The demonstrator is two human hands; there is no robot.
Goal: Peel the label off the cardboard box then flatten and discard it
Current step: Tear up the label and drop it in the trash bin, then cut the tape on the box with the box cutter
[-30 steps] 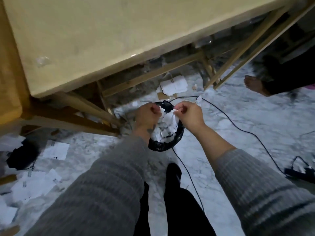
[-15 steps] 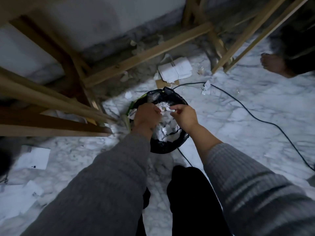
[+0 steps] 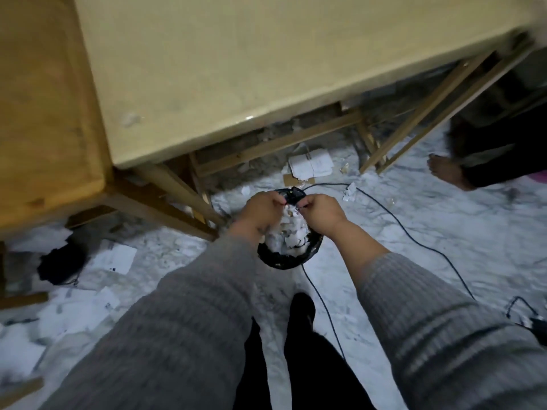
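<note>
Marble floor (image 3: 414, 232) strewn with paper, counter (image 3: 236, 69) back overhead | left hand (image 3: 262, 210) and right hand (image 3: 321, 213), raised since a moment ago, pinch a scrap, probably label, over the black bin (image 3: 288, 257) | cardboard box not visible | label disposal underway.

A white marble floor (image 3: 444, 232) with grey veins spreads under dim light. A pale-topped bench (image 3: 236, 69) on wooden legs stands above it, just beside a darker wooden table (image 3: 44, 113). A black cable (image 3: 414, 235) snakes across the floor.
</note>
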